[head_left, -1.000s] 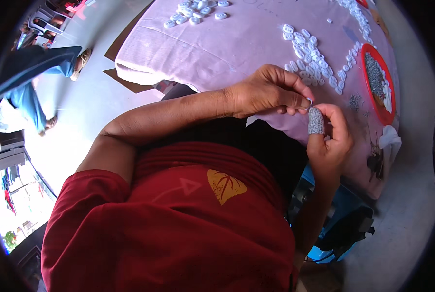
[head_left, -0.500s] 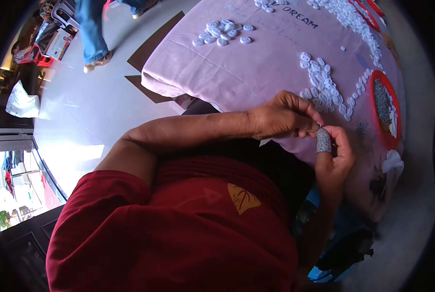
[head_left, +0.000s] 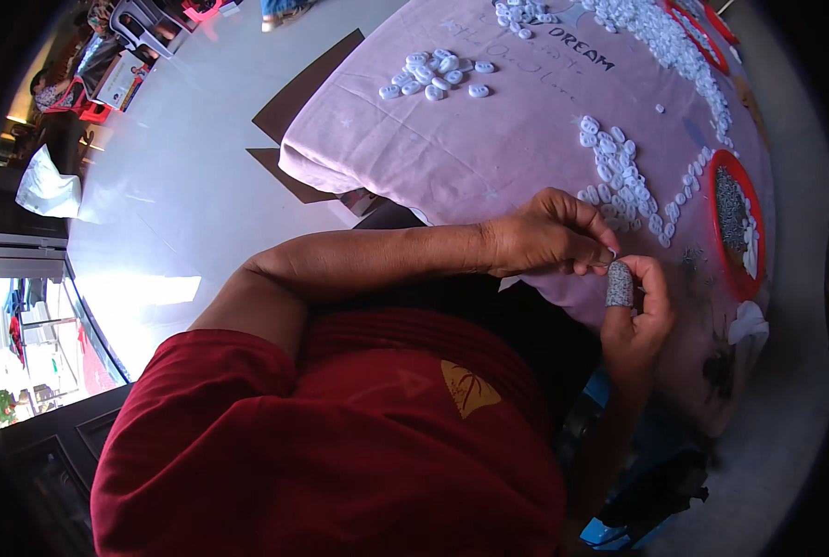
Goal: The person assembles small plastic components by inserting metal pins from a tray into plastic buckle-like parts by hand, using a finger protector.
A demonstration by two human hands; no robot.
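Note:
My left hand (head_left: 549,232) is closed in a pinch, with a tiny white piece (head_left: 613,252) at its fingertips. Facing it, the fingers of my right hand (head_left: 645,311) are bent and pressed together at the same spot. What they grip is too small to make out. A grey speckled finger cover (head_left: 620,284) is on my right thumb. Just beyond my hands, on a pink cloth-covered table (head_left: 489,139), lies a heap of small white oval pieces (head_left: 619,172). Beside it stands a red basin (head_left: 757,251) of small grey bits.
Another cluster of white ovals (head_left: 433,74) lies farther left, and a large spread of white pieces (head_left: 684,70) covers the far right. Brown cardboard flaps (head_left: 308,88) stick out beside the table's left edge. A white bag (head_left: 48,184) rests at the far left.
The person in jeans has walked mostly out of the top left; only a foot shows now. My view has shifted slightly. Both hands stay pinched together at the fingertips.

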